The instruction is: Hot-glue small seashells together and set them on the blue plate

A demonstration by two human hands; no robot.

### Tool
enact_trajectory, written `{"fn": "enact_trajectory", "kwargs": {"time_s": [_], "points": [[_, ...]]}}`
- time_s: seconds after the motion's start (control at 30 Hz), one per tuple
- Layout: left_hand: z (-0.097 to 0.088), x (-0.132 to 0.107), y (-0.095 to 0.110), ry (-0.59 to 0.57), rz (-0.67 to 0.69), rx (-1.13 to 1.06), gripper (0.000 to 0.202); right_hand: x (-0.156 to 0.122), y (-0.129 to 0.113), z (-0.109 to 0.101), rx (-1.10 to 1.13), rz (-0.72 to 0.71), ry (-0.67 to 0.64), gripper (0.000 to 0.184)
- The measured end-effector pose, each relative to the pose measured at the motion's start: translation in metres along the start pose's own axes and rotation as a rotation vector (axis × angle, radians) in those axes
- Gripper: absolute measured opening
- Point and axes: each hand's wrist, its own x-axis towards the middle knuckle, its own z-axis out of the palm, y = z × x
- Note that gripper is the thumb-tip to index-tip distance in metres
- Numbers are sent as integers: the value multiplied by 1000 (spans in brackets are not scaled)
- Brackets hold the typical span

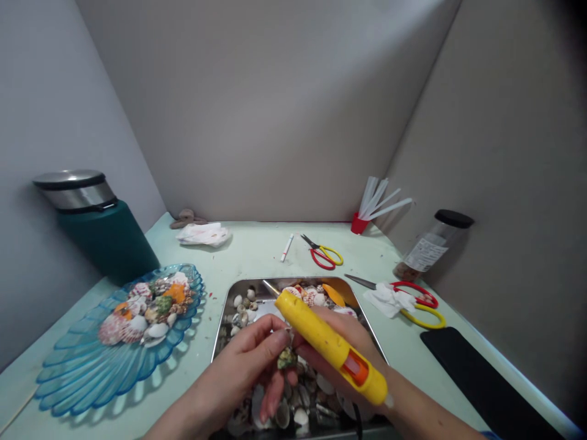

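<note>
My right hand (337,327) is wrapped round a yellow hot glue gun (316,330), its metal nozzle pointing up and to the left. My left hand (261,351) has thumb and fingers closed on a small greenish shell (287,359). Fingertips of the right hand come close to that shell; whether they touch it I cannot tell. Both hands are over a metal tray (293,280) with many loose shells, among them white shells (283,414) near the front and an orange shell (334,294) at the back. The hands and the glue gun cover the tray's middle.
On the left, a blue scalloped plate (92,379) bears assorted shells, beside a green bottle (107,238). Scissors (326,252), a marker (287,247) and a red cup (360,223) of glue sticks lie behind. To the right are more scissors (424,315), a jar (431,247) and a black phone-like slab (481,379).
</note>
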Motion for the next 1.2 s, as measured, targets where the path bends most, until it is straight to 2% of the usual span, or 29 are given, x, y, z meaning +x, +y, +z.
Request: {"fn": "enact_trajectory", "kwargs": {"time_s": [0.2,0.37,0.47,0.53,0.7,0.83,1.2], "points": [[1,1,2,21,25,-36,26,2,-9,1,-47,5,54,7],[3,-2,6,49,87,-96,25,1,-8,4,-121,77,308,11],[2,-3,7,54,127,-126,31,0,-3,4,-130,105,390,14],[1,-3,8,52,133,-110,32,0,-2,4,-117,111,380,14],[0,-4,9,65,158,-15,34,1,-7,4,-103,138,246,9],[2,-4,9,77,178,67,36,1,-8,4,-99,142,252,12],[0,0,4,64,173,105,37,1,-5,4,-81,169,207,9]]}}
